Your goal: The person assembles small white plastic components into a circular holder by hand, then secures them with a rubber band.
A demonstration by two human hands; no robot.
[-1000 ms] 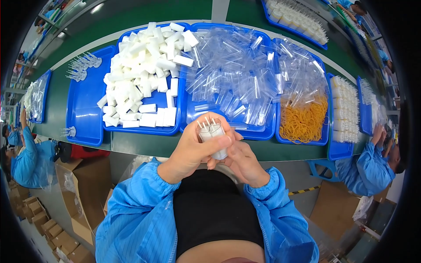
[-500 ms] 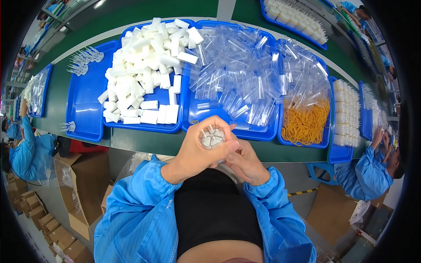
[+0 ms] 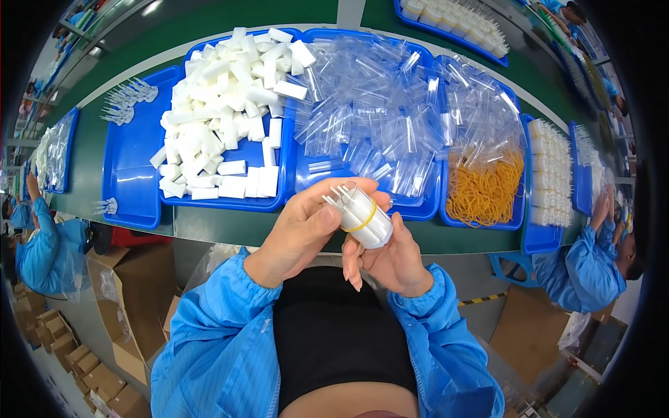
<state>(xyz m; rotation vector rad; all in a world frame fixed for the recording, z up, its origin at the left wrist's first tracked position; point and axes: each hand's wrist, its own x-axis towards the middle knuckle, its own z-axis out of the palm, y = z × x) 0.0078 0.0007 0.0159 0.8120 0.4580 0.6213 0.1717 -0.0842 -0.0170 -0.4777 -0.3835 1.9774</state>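
Holding a bundle of white tubes (image 3: 362, 219) above the near edge of the green table (image 3: 230, 226), both hands were closed on it. The left hand (image 3: 303, 233) wrapped its fingers over the bundle's upper end, thumb against the side; the right hand (image 3: 394, 261) cupped it from below. A yellow rubber band (image 3: 360, 224) circled the bundle. Beyond lay a blue tray of white blocks (image 3: 223, 118), a blue tray of clear tubes (image 3: 380, 111), and a tray of yellow rubber bands (image 3: 484, 188). Another person's blue sleeve (image 3: 582, 268) showed at right.
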